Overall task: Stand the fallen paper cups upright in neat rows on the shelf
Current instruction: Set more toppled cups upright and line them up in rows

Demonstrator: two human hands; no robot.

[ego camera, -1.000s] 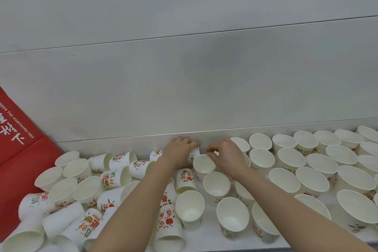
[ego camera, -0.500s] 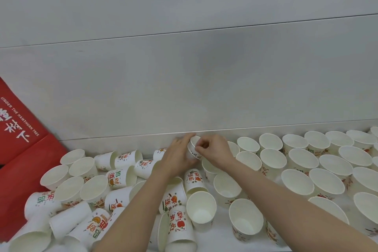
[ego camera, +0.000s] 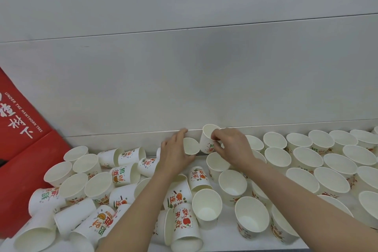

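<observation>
Both hands work at the shelf's back edge: our left hand curls around a sideways cup, our right hand pinches a tilted cup just beside it. Upright cups line the right end; fallen cups crowd the left, near a red box.

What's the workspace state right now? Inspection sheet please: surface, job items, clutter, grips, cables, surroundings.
Surface: white shelf, crowded with cups.
Job's things: upright white paper cups in rows on the right; fallen printed paper cups jumbled on the left.
Clutter: nothing seen.
Grips: left hand holds a tipped cup; right hand pinches the rim of a printed cup at the back.
Cables: nothing seen.
Surroundings: grey panelled wall; red printed box at far left.
</observation>
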